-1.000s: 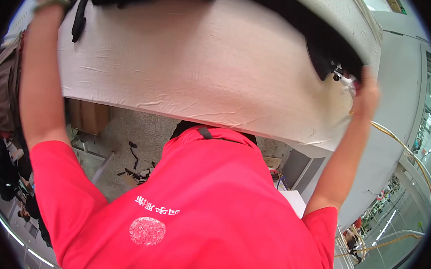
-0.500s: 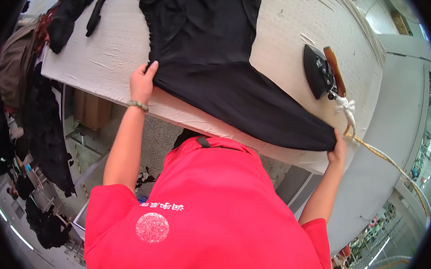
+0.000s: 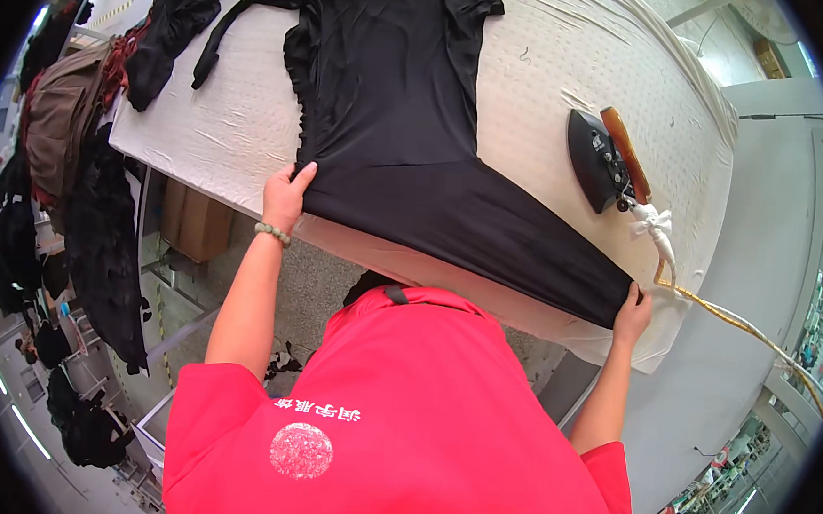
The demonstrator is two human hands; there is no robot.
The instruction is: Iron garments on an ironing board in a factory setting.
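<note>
A black garment, probably a dress, lies spread on the padded white table. Its left side edge is gathered, and a seam crosses it at the middle. Below that seam a smooth panel slants down to the right, along the table's near edge. My left hand pinches the left edge of the cloth just below the gathers. At the far right end of the panel, my right hand grips the corner, fingers partly hidden by cloth. Between both hands the fabric is stretched nearly flat.
An iron with a wooden handle rests on the table's right side, its cord trailing off right. More black cloth lies at the far left, beside a brown bag. Under the table stands a cardboard box.
Both hands and the garment have come nearer to me. The upper part looks straighter, and a short sleeve now shows at its top right. My view has shifted slightly too.
</note>
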